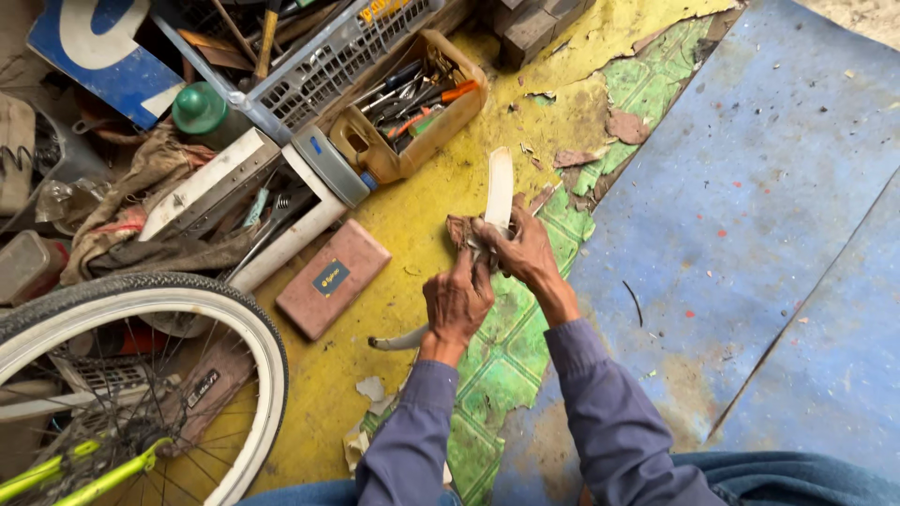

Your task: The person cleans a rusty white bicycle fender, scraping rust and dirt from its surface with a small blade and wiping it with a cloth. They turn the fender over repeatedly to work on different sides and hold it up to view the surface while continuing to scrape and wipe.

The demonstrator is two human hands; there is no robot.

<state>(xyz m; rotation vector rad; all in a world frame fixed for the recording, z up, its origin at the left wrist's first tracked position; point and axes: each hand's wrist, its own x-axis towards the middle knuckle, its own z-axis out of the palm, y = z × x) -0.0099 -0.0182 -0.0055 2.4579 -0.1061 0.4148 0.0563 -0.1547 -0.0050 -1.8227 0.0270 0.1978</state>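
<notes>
Working a pale curved strip, rubber or plastic by the look, held up over the yellow and green floor. Right hand is closed round the strip's lower part, with a brown scrap pinched against it. Left hand is curled shut just below, fingers bent toward the same spot; can't tell if it grips a small tool or only the strip. A pale curved end pokes out under the left wrist, possibly the same strip carrying on.

Judgement on doing it well: keep the right-hand grip close to the work point so the strip doesn't flex, pull the scrap along the strip rather than across, keep fingertips out of the line of any blade.

Nearby: open can of hand tools, brown flat block, bicycle wheel at left.
</notes>
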